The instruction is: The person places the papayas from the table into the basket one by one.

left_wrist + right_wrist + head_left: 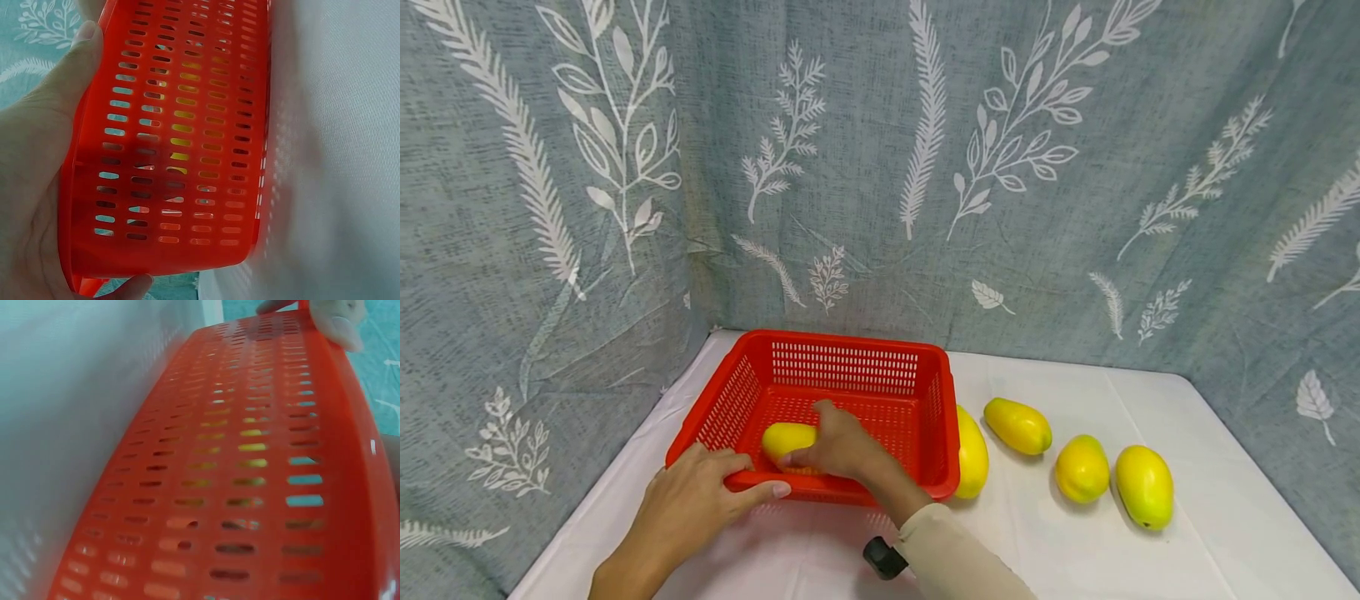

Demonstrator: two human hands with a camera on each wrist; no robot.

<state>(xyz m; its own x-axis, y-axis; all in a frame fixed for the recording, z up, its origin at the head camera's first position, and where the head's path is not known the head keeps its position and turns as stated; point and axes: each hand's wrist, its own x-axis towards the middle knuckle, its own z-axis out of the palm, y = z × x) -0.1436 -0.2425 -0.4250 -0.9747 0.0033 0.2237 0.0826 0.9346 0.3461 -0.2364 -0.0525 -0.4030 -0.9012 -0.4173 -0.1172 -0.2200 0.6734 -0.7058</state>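
A red perforated plastic basket [850, 492] stands on the white-covered table, with one yellow mango [786, 437] lying in its front left part. My left hand [688, 500] grips the basket's front left corner, thumb along the outside of the front rim; in the left wrist view this hand [31, 162] lies along the rim. My right hand [844, 442] reaches over the front rim into the basket. Its thumb is at the mango's front side and its fingers spread apart past the right end. In the right wrist view, yellow shows through the slots of the basket wall [340, 462].
Close against the basket's right side lies a mango [972, 454]. Farther right are a longish mango [1018, 426], a rounder mango [1082, 469] and a greenish-yellow mango [1144, 487]. A grey-blue leaf-patterned curtain [865, 167] surrounds the table [1217, 500] at the back and sides.
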